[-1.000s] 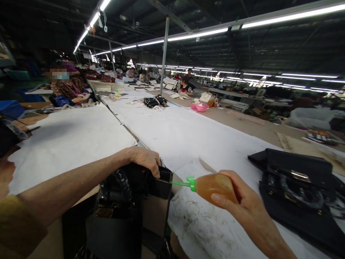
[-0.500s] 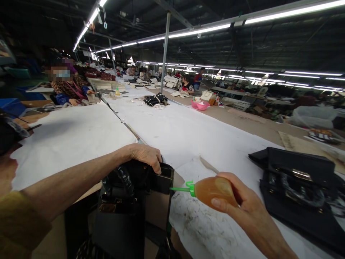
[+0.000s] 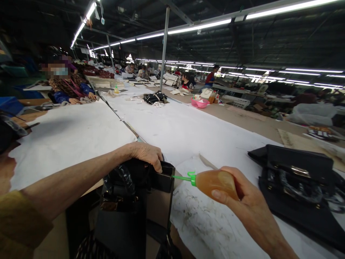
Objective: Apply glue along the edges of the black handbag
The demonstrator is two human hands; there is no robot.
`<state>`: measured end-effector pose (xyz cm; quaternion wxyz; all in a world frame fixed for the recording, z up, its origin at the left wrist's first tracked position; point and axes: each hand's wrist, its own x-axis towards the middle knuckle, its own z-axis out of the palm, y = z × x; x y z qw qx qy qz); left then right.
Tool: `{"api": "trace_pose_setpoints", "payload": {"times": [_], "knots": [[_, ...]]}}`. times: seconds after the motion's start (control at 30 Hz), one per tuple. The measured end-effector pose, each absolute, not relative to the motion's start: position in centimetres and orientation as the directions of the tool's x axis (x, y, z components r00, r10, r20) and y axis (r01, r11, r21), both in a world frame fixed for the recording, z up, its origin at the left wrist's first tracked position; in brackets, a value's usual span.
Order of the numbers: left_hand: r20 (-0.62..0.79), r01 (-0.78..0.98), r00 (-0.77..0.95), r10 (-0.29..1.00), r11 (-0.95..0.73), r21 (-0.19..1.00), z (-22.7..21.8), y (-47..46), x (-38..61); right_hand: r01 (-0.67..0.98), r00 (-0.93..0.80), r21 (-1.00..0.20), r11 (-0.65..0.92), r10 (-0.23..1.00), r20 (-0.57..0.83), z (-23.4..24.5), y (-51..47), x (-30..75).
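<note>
My left hand (image 3: 149,156) grips the top edge of a black handbag (image 3: 121,223), its fingers closed over the rim. The bag hangs at the near table edge, with plastic-wrapped handles and a gold-coloured clasp on its front. Its open side panel has a brownish-grey lining. In my right hand (image 3: 242,201) lies a squeeze bottle (image 3: 215,183) of amber liquid, held on its side with the fingers wrapped round it. The bottle's thin green nozzle points left, and its tip is at the panel's upper right edge; whether it touches is too fine to tell.
White paper (image 3: 172,126) covers the long table, stained near me. More black handbags (image 3: 299,180) lie at right. Farther off are a polka-dot bundle (image 3: 155,98) and a pink basin (image 3: 199,103). A masked co-worker (image 3: 67,84) sits at left. A metal post (image 3: 164,50) rises behind.
My right hand has raised the bottle slightly, and its nozzle tip has moved up along the panel's edge. My left hand keeps its grip on the handbag.
</note>
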<state>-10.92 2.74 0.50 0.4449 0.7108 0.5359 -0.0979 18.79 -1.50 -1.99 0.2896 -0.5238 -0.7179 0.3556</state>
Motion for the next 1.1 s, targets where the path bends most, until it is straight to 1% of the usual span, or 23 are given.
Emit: {"api": "trace_pose_setpoints", "payload": {"times": [0.2,0.33,0.53,0.63,0.97,1.1], "knots": [[-0.61,0.841,0.413,0.677,-0.025,0.541,0.5,2.8,-11.0,0.532,-0.258,-0.818,0.218,0.962,0.088,-2.2,-1.8,19.4],[-0.596,0.837,0.429,0.678,-0.051,0.545,-0.1,3.1,-11.3,0.537,-0.295,-0.819,0.202,0.954,0.041,-2.3,-1.9,19.4],[-0.607,0.833,0.417,0.676,-0.017,0.553,-0.1,3.3,-11.4,0.576,-0.349,-0.783,0.233,0.937,0.022,-2.2,-2.2,19.2],[-0.615,0.842,0.402,0.679,-0.011,0.539,0.2,3.2,-11.1,0.602,-0.374,-0.764,0.229,0.927,-0.016,-2.3,-2.4,19.4],[-0.589,0.859,0.401,0.701,-0.064,0.508,0.5,3.1,-11.0,0.652,-0.355,-0.736,0.183,0.931,-0.083,-3.2,-3.4,19.7],[-0.592,0.861,0.401,0.699,-0.067,0.504,0.4,3.2,-11.1,0.657,-0.373,-0.729,0.194,0.923,-0.09,-3.6,-3.6,19.7]]}}
